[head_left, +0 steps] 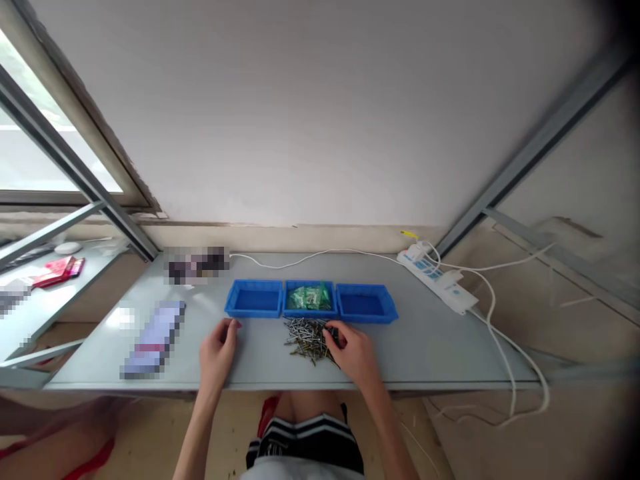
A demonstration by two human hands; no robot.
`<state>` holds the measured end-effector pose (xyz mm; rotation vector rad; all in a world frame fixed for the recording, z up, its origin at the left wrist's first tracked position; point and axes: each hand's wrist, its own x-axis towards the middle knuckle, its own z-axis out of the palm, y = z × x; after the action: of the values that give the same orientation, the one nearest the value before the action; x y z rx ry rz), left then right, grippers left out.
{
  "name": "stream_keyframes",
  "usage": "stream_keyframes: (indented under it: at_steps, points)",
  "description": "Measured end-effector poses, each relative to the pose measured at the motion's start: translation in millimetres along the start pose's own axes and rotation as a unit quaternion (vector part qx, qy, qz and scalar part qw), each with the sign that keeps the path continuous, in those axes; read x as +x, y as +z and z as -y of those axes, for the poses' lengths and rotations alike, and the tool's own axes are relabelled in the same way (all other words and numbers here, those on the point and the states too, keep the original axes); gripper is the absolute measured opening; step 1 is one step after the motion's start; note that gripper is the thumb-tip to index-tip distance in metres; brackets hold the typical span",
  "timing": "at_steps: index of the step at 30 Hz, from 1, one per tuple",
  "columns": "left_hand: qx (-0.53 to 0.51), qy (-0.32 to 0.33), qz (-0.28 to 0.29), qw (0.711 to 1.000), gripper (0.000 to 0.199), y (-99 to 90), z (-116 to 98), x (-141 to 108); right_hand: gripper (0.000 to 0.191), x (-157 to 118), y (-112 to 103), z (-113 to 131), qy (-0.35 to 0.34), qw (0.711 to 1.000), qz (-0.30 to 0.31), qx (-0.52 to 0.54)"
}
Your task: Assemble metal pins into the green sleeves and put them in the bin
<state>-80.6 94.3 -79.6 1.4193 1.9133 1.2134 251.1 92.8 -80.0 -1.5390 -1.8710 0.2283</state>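
Observation:
A loose pile of screws (pixel 307 340), some silver and some brassy, lies on the grey table in front of three blue trays. My right hand (pixel 353 350) reaches into the pile's right side, its fingers curled in a pinch at the screws; what is between the fingertips is hidden. Left of the pile, my left hand (pixel 219 350) rests near the table with thumb and fingers pressed together, and I cannot make out anything in them. The middle tray (pixel 309 313) holds a green plastic bag (pixel 310 297). The left tray (pixel 254 300) and the right tray (pixel 367 303) show bare blue bottoms.
A white power strip (pixel 440 283) with plugs and white cables lies at the right. Blurred objects, one long and lilac (pixel 154 339), one dark (pixel 196 265), are on the left. Metal posts (pixel 540 130) frame both sides. Another person's legs (pixel 55 440) show at lower left.

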Motion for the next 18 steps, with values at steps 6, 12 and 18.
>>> stream_keyframes:
  at_steps: [6,12,18]
  points:
    - [-0.003,-0.01,-0.015,1.0,0.044,2.0,-4,-4,0.031,0,2,-4,-0.045,0.999,0.014,0.02]
    - [0.034,-0.014,-0.026,0.999,0.043,3.8,-6,-5,0.032,0,2,-3,-0.097,0.995,0.013,0.023]
    - [0.05,-0.009,-0.037,0.998,0.041,12.5,-18,-22,0.03,1,3,-4,-0.116,0.993,0.015,0.03]
